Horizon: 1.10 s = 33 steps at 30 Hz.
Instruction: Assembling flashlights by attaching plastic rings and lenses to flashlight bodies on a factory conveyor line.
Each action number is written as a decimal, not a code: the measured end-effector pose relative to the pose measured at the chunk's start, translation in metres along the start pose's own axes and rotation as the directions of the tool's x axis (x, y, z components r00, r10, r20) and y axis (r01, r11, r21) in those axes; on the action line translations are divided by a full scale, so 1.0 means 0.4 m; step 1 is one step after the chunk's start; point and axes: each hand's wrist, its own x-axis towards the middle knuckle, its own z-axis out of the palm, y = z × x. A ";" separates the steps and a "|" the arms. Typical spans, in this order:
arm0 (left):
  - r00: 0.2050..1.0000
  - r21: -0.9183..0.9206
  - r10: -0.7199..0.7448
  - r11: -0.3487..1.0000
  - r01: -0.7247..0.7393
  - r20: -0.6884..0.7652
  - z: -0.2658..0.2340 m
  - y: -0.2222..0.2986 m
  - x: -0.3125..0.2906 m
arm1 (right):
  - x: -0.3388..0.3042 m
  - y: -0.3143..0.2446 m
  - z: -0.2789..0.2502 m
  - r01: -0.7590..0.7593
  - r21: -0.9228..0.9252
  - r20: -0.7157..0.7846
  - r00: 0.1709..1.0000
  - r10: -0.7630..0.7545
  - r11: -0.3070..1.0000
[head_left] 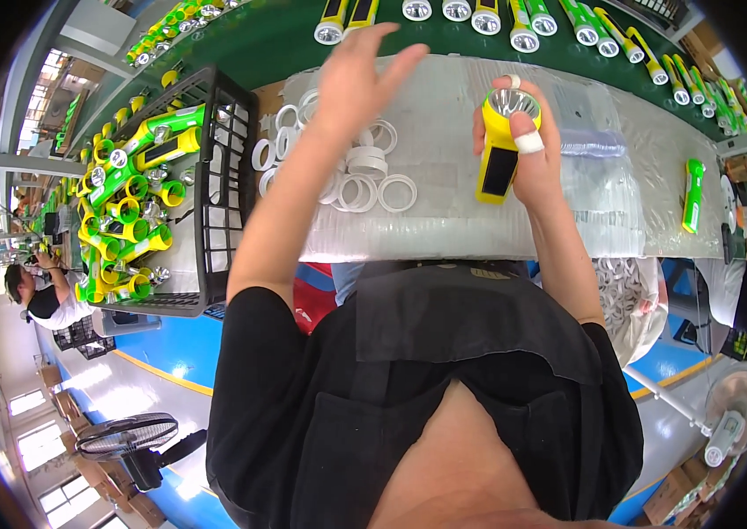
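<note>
Fingers wrapped round its body, my right hand [535, 169] holds a yellow flashlight [497, 137]. Its silvery reflector faces up and away from me, and a dark panel runs along the handle. White tape wraps my right thumb and a fingertip. My left hand [357, 78] is stretched over the far side of the table, slightly blurred, with fingers spread and nothing seen in them. Beyond its fingertips, yellow flashlights [363, 12] lie on the green conveyor. Under and beside my left forearm are several loose white plastic rings [397, 193], some of them stacked.
A black crate [230, 189] of green and yellow flashlight bodies stands at left. Many flashlights line the green conveyor [294, 60] at the back. One green flashlight [694, 196] lies at the right. A bag of white rings [624, 295] hangs below the table's edge. Other people sit at both sides.
</note>
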 end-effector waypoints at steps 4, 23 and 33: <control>0.790 0.517 -0.439 0.836 0.185 0.427 -0.021 -0.127 0.064 | 0.006 0.041 -0.018 -0.077 -0.072 -0.047 0.996 0.074 0.994; 0.937 -0.498 0.295 0.851 -0.169 0.186 -0.024 0.146 -0.038 | 0.001 0.055 -0.020 -0.063 -0.089 0.074 0.995 0.069 0.994; 0.874 -0.468 0.382 0.858 -0.214 0.300 -0.035 0.172 -0.008 | 0.036 -0.045 -0.114 0.311 -0.577 0.251 0.947 -0.199 0.755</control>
